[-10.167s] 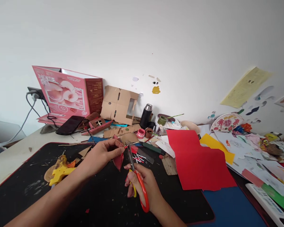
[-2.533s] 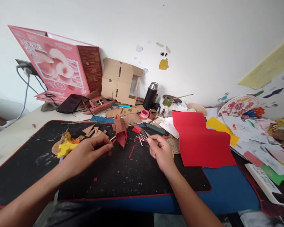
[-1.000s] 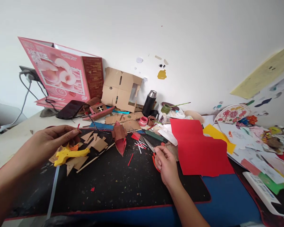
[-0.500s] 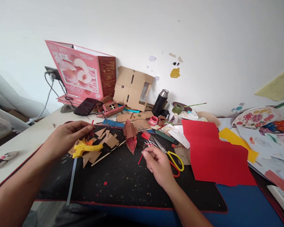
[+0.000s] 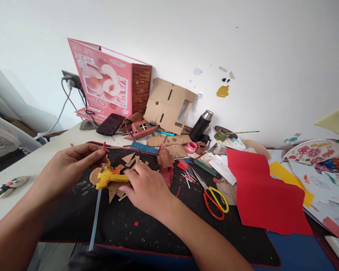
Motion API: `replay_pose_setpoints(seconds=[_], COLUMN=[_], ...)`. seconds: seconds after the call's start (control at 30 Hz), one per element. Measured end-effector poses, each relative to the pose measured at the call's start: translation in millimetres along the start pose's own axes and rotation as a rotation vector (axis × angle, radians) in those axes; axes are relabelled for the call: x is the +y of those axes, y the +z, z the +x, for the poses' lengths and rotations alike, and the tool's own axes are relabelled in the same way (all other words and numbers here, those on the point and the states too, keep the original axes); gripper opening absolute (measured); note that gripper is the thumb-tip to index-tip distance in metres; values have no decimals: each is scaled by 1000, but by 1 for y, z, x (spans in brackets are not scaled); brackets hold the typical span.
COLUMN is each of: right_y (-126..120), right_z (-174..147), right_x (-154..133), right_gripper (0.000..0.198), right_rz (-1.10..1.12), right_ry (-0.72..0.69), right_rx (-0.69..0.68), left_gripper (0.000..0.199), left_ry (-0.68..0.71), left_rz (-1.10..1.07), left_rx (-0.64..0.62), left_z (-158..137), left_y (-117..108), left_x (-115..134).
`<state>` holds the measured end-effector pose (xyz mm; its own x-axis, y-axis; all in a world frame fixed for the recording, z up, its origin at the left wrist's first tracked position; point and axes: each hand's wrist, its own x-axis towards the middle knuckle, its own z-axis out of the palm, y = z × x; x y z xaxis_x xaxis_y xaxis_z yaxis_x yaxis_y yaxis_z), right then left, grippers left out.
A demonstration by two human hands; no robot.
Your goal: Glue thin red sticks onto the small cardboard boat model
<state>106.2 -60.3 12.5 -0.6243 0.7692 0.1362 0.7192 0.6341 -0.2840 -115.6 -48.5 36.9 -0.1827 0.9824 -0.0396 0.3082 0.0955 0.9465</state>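
Note:
My left hand [image 5: 79, 162] pinches a small red strip [image 5: 104, 145] between thumb and fingertips, above the left side of the black mat. Just below it lies a yellow hot glue gun [image 5: 110, 178], with a translucent glue stick [image 5: 95, 222] running from it toward me. My right hand [image 5: 149, 188] is closed around the end of the gun's handle, thumb on the near side. Behind that hand stands a reddish-brown cardboard model [image 5: 165, 162], partly hidden. Another thin red strip [image 5: 178, 192] rests on the mat to its right.
Scissors [image 5: 214, 199] with red and yellow handles lie right of centre, beside small white and red strips [image 5: 188, 177]. Cardboard scraps [image 5: 129, 159] surround the glue gun. Red sheet [image 5: 265, 192] covers the right side. A black flask [image 5: 201, 125] and paint jars [image 5: 191, 147] stand behind.
My right hand has let go of a red strip, now on the mat, and moved left onto the glue gun's handle. My left hand still pinches its strip. The view has shifted slightly.

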Motion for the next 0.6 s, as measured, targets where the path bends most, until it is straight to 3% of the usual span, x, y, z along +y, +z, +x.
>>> replay_pose_setpoints(seconds=[0.33, 0.47, 0.6], right_y=[36, 35, 31], right_z=[45, 46, 43], right_x=[5, 8, 13], right_gripper=[36, 33, 24], right_rz=[-102, 44, 357], right_ry=[-50, 69, 175], right_rx=[-88, -23, 125], left_gripper=[34, 39, 45], left_ry=[31, 49, 48], left_rz=[-38, -152, -356], left_rx=[73, 174, 296], left_z=[2, 4, 4], left_y=[-25, -34, -41], left_x=[-31, -46, -55])
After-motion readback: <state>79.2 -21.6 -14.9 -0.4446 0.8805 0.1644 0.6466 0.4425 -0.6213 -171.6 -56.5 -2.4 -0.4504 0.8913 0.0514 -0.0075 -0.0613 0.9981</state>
